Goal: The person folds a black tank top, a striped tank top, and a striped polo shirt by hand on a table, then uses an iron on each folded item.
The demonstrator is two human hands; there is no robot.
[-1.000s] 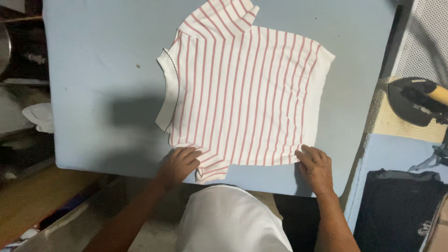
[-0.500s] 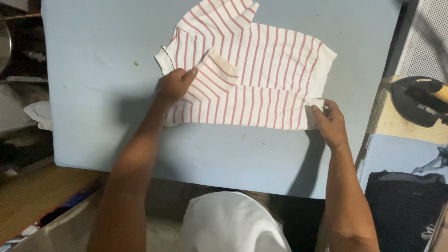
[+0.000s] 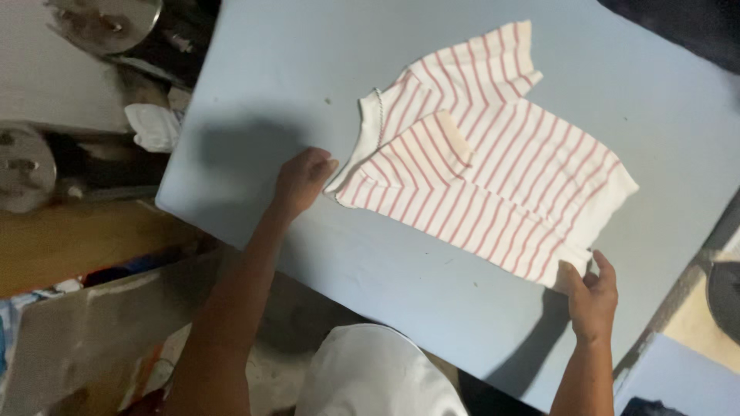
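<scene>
Blue table (image 3: 254, 92): big flat surface, the work sits right of centre on it.

Striped shirt (image 3: 493, 169): white with red stripes, lies flat on the table, bottom part folded up over the body, one sleeve sticking out at the far end. Fold runs diagonally from the left hand to the right hand.

Left hand (image 3: 299, 179): open, fingers flat, tips touching the shirt's near-left corner at the fold. Not pinching anything as far as visible.

Right hand (image 3: 592, 296): at the near-right corner of the shirt, fingers curled on the hem edge; looks like a light pinch, but can't tell for sure.

Risks, as a judgement:
- Folded layer is slightly skewed to the lower one; pressing it now would likely set a crooked crease.
- Right corner lies close to the table edge; a tug that way could drag the hem off.
- Left hand only rests, so the fold may slip if the right pulls.
</scene>
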